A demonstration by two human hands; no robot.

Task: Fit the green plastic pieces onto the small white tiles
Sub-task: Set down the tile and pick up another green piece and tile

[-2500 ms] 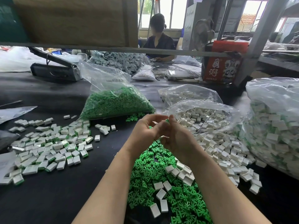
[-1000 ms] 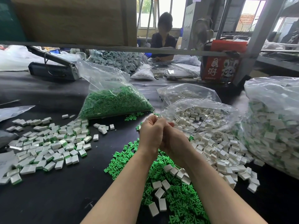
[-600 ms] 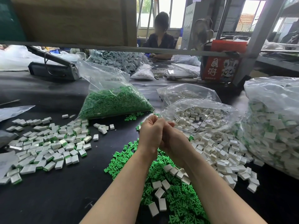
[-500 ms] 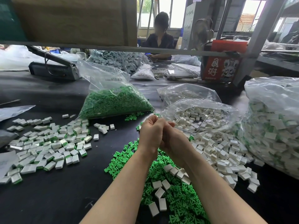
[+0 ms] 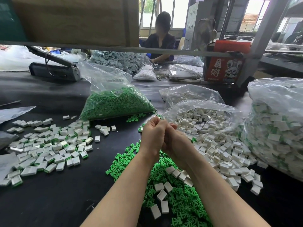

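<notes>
My left hand [image 5: 152, 136] and my right hand [image 5: 177, 145] are pressed together above the black table, fingers curled inward. Whatever they grip is hidden between the fingers; no tile or green piece shows there. Below my wrists lies a pile of loose green plastic pieces [image 5: 180, 203] with a few white tiles [image 5: 161, 194] on top. More loose white tiles [image 5: 219, 149] spread out to the right. Tiles fitted with green [image 5: 49, 145] lie scattered on the left.
A clear bag of green pieces [image 5: 114, 104] stands behind the hands, an open bag of white tiles [image 5: 201, 115] beside it, and a large bag of fitted tiles [image 5: 275, 136] at the right. A grey bar [image 5: 114, 49] crosses overhead. A person [image 5: 161, 40] sits opposite by a red box [image 5: 224, 66].
2.5 s ago my fingertips met loosely with a bit of green showing between them. Since then the hands have closed tightly together and have stayed still for the last second.
</notes>
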